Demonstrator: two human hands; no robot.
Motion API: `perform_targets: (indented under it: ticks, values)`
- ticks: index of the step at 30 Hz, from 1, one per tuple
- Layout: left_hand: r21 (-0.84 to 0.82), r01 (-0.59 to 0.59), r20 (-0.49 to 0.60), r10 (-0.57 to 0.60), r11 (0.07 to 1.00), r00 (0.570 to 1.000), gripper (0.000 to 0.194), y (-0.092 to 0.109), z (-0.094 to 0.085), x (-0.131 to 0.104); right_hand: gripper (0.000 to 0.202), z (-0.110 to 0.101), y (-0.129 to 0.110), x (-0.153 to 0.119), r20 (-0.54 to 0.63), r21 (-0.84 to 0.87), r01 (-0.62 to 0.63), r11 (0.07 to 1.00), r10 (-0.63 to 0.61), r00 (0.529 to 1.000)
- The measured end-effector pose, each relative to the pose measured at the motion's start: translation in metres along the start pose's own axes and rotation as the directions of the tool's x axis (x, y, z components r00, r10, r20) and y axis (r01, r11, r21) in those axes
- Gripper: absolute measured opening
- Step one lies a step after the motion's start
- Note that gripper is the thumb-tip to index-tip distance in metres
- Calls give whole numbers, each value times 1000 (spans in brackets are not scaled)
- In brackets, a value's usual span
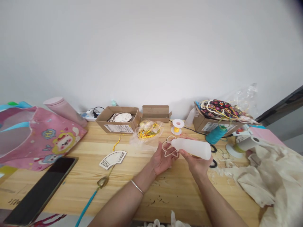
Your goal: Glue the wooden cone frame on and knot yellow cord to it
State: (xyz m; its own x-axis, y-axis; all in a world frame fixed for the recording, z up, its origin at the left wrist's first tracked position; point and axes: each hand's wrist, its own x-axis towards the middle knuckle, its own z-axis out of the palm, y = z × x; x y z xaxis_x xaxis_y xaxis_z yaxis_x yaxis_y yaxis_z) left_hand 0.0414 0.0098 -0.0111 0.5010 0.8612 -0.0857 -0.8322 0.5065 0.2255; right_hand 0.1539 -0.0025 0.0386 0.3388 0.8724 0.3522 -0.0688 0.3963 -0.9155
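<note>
My left hand (161,160) is turned palm up, its fingers behind a thin pale frame (170,154) with a flower-like outline, which it supports. My right hand (197,164) is closed around a white squeeze bottle (193,147). The bottle lies nearly level, its nozzle pointing left at the frame's upper edge. Whether the nozzle touches the frame I cannot tell. To the left on the table lies a fan-shaped wooden cutout (113,159) with a yellow cord above it and a gold bead (103,182) and teal tassel below.
A cardboard box (118,128) of pale cutouts, a plastic bag of yellow cords (149,130) and a spool (178,123) stand behind my hands. On the right are a teal thread cone (216,135), a fuller box (205,124) and cream cloth (272,179). A phone (42,189) lies left.
</note>
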Motion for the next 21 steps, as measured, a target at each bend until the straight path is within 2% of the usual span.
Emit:
perform_targets:
  ticks: [21]
  values:
    - [34, 6, -39, -5, 999, 999, 40, -2, 0, 0, 42, -1, 1, -1, -8, 0, -50, 999, 50, 999]
